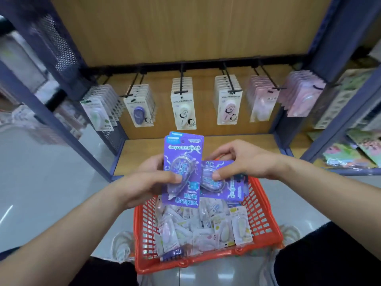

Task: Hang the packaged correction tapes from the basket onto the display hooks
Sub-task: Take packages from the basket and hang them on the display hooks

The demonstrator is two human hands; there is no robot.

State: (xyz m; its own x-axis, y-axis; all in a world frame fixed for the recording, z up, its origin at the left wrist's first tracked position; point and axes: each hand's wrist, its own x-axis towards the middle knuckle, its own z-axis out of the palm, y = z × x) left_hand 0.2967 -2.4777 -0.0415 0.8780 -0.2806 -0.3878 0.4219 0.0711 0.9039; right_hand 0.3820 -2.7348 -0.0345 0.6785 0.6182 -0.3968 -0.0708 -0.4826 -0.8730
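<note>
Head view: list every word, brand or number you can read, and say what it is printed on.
"Campus": top of the upright purple package held by the left hand.
"Campus": larger, along that package's bottom edge.
Chinese characters beside both: too blurred to read.
Print on the sideways purple package in the right hand: blurred.
Print on the cards on the display hooks and the packs in the basket: too small to read.

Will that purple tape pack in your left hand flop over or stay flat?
Probably stays flat: the purple card-backed tape pack stands upright above the left hand without drooping. Likely light too: a thumb-and-finger pinch holds it.
</note>
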